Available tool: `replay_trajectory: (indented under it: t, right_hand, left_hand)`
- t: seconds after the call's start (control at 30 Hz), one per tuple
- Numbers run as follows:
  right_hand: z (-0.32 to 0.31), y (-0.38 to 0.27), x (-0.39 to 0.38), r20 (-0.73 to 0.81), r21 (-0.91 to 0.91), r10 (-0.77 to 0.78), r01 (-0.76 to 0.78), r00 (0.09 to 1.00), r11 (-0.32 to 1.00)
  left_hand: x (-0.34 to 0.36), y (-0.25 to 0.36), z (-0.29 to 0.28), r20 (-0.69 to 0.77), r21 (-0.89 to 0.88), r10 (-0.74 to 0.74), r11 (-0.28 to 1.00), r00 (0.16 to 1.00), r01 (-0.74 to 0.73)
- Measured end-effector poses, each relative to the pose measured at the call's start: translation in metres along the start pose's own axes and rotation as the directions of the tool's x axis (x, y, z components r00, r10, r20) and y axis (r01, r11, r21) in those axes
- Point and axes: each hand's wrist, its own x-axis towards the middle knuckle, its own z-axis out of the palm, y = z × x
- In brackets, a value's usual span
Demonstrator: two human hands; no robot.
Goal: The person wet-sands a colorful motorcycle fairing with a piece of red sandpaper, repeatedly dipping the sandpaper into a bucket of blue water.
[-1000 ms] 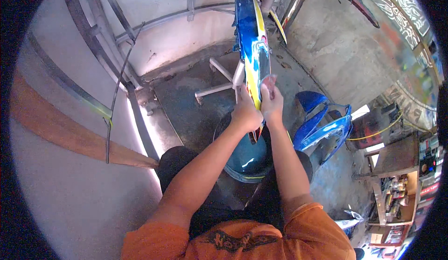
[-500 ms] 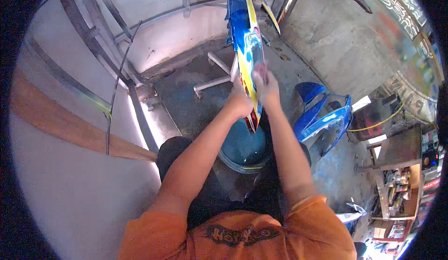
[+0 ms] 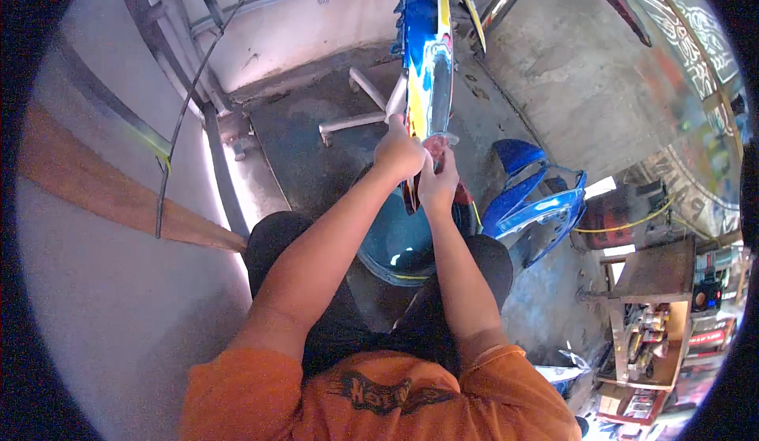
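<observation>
A long, glossy motorcycle body panel (image 3: 420, 26) in blue, white and yellow stands out in front of me, its narrow end toward me. My left hand (image 3: 398, 155) is closed round the left edge of the panel near that end. Against the panel's right side, my right hand (image 3: 439, 184) pinches a small reddish pad (image 3: 436, 146), its exact kind unclear. Both hands are close together, above a round bucket (image 3: 395, 277) of dark, bluish liquid between my knees. The panel's far end runs out of the picture at the top.
A blue body panel (image 3: 534, 204) lies on the floor to the right. White pipe legs of a stand (image 3: 356, 124) are beyond the bucket. A wooden shelf (image 3: 652, 275) with small items is at the right, and a wooden beam (image 3: 118, 188) crosses the left side.
My right hand has slid with the pad along the panel toward its near end, closer to my left hand. The left hand keeps its grip. The whole view has shifted slightly.
</observation>
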Motion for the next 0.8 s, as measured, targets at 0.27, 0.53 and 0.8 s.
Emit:
replay_trajectory:
  t: [0.27,0.53,0.8]
  right_hand:
    - [-0.013,-0.038,-0.011,-0.01,0.058,0.032,-0.031,0.999,0.998]
    - [-0.028,-0.06,0.01,0.03,0.148,0.013,-0.017,0.999,0.989]
    - [-0.041,-0.055,-0.006,-0.035,0.263,-0.114,0.119,0.993,0.958]
  left_hand:
    - [0.006,-0.018,0.001,-0.077,-0.22,0.023,0.975,0.997,-0.039]
    - [0.008,-0.016,0.007,0.004,-0.347,0.04,0.937,0.999,-0.036]
    - [0.011,-0.02,0.015,-0.04,-0.419,0.094,0.902,0.995,-0.102]
